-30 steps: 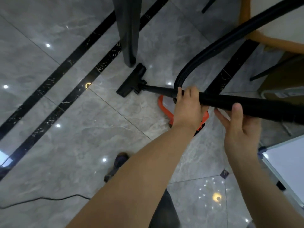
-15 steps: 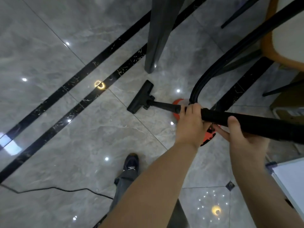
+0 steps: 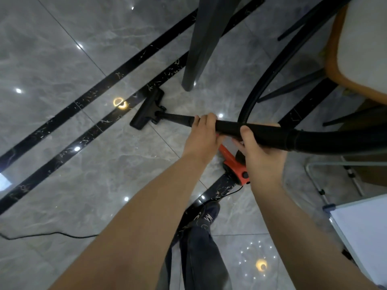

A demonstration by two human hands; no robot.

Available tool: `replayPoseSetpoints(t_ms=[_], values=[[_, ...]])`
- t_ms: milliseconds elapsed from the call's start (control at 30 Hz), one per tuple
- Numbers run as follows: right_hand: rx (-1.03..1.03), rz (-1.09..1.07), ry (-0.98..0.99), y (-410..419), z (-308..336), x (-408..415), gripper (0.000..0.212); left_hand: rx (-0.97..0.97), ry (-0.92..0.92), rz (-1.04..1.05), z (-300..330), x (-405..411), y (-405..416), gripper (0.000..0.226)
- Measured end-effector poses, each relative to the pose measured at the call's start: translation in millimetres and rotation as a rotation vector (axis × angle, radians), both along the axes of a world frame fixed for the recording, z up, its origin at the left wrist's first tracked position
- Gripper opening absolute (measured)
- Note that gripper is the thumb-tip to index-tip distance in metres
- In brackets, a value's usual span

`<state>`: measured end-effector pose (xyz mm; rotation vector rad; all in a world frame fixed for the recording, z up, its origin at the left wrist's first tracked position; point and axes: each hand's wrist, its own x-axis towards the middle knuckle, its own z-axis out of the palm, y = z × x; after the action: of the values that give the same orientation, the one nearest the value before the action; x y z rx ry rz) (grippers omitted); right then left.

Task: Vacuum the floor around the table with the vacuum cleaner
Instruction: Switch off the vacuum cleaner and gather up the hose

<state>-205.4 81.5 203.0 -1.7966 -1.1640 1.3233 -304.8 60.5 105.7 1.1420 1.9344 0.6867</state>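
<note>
1. The black wand (image 3: 261, 132) of the vacuum cleaner is gripped by both hands. The left hand (image 3: 204, 135) is wrapped over it from above, fingers curled shut around the tube. The right hand (image 3: 259, 151) is closed on it from below, thumb laid over the top.
2. The floor head (image 3: 147, 109) is seen resting on the floor, ahead of and to the left of both hands. The left hand is the nearer one to it.
3. The long axis of the wand runs from right to left, sloping down to the head. The head itself lies crosswise to it, just beside the foot of the dark table leg (image 3: 199, 49) but apart from it.
4. The hose (image 3: 272, 65) arcs up and away to the right. The orange body (image 3: 234, 166) of the cleaner sits under the hands (mostly hidden).
5. The surface is glossy grey marble tile (image 3: 73, 174) with black inlay strips (image 3: 62, 114), judged smooth for gliding.
6. Clutter is noted: a chair (image 3: 360, 55) at right and a power cord (image 3: 52, 234) trailing at lower left.
</note>
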Motion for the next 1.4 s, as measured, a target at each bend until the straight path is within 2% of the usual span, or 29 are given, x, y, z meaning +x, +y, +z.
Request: replayPoseSetpoints(t_ms=[167, 267, 400, 533, 600, 700, 800, 900, 933, 1000, 1167, 1300, 1400], values=[[-0.040, -0.125, -0.052, -12, 19, 56, 0.016, -0.034, -0.146, -0.054, 10, 68, -4, 0.035], [-0.014, -0.082, -0.070, -10, 18, 70, 0.019, -0.028, -0.113, -0.069, 4, 80, -4, 0.032], [-0.019, -0.012, 0.053, 0, 4, 51, 0.015, 0.024, 0.000, -0.060, 2, 51, 0, 0.034], [0.009, 0.055, 0.042, 4, -18, 33, 0.019, -0.047, 0.077, -0.072, -15, 16, -3, 0.036], [0.013, 0.060, 0.031, 1, -21, 42, 0.025, -0.049, 0.082, -0.091, -17, 20, -5, 0.035], [0.037, 0.042, 0.016, -3, -12, 71, 0.020, -0.009, 0.102, -0.122, -13, 54, -6, 0.034], [0.087, 0.068, -0.087, -2, 3, 114, 0.014, 0.014, -0.003, -0.133, -6, 100, -2, 0.035], [0.117, 0.091, -0.193, 12, 16, 146, 0.028, 0.063, -0.093, -0.144, 0, 134, 9, 0.029], [0.133, 0.106, -0.209, 20, 17, 152, 0.025, 0.066, -0.111, -0.141, 0, 137, 13, 0.028], [0.158, 0.181, -0.223, 34, 22, 159, 0.012, 0.073, -0.117, -0.140, -2, 141, 23, 0.028], [0.205, 0.294, -0.245, 62, 21, 156, 0.028, 0.097, -0.095, -0.150, -9, 135, 41, 0.027], [0.264, 0.275, -0.266, 64, 20, 162, 0.017, 0.141, -0.099, -0.176, -10, 143, 45, 0.027], [0.261, 0.223, -0.293, 61, 25, 175, 0.019, 0.128, -0.157, -0.234, -10, 155, 52, 0.026]])
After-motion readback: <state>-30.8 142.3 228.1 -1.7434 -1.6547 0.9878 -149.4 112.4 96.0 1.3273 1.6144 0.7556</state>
